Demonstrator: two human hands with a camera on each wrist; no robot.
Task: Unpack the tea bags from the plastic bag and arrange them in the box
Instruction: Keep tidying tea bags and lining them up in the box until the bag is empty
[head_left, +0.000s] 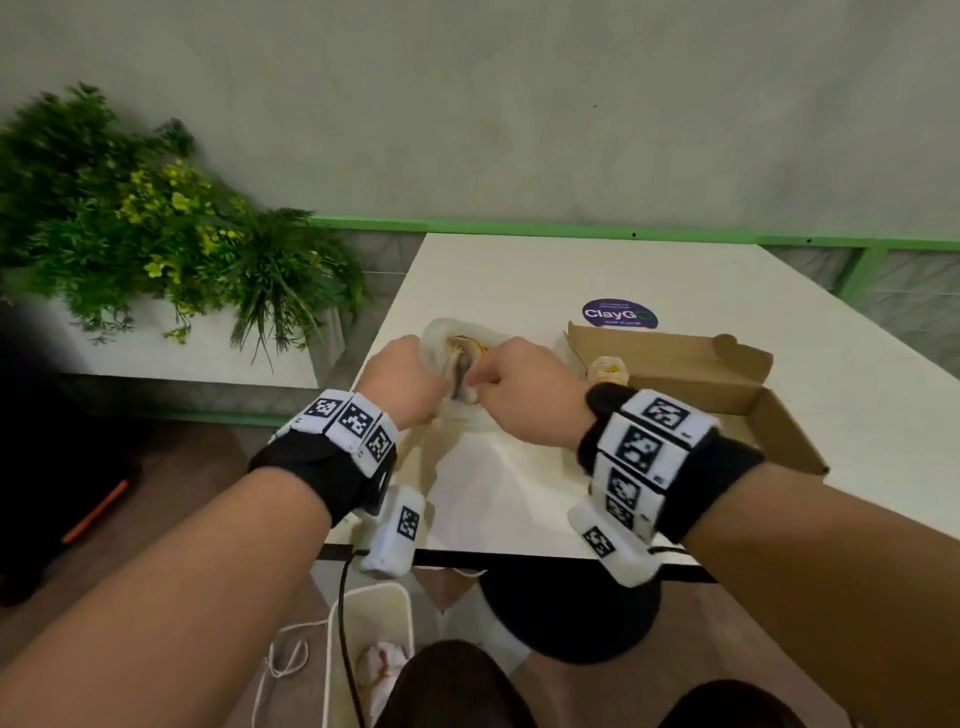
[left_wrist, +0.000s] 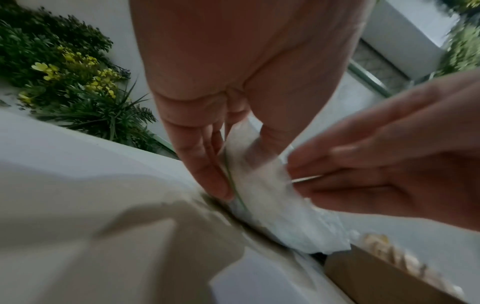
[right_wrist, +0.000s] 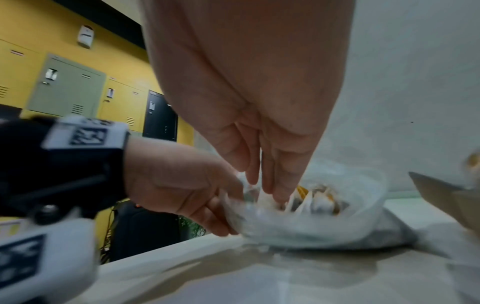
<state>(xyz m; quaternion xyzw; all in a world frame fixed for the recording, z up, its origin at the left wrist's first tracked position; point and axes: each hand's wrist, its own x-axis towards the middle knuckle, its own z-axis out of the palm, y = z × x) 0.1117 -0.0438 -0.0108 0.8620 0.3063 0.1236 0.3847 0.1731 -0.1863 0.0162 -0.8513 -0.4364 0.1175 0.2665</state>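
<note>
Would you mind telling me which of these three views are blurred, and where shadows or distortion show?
Head view: fairly sharp, edges bowed by the wide lens, plant slightly smeared. Left wrist view: plastic bag and right hand motion-blurred; soft shadow on the table. Right wrist view: left hand and tea bags smeared; box edge out of focus.

On the tabletop (head_left: 519, 270), the plastic bag (head_left: 441, 338) sits left of the open box (head_left: 727, 374); tea bags (head_left: 467, 348) lie inside the bag, one (head_left: 608, 370) in the box. A sticker (head_left: 619, 314) lies behind them, plants (head_left: 156, 223) off left.
</note>
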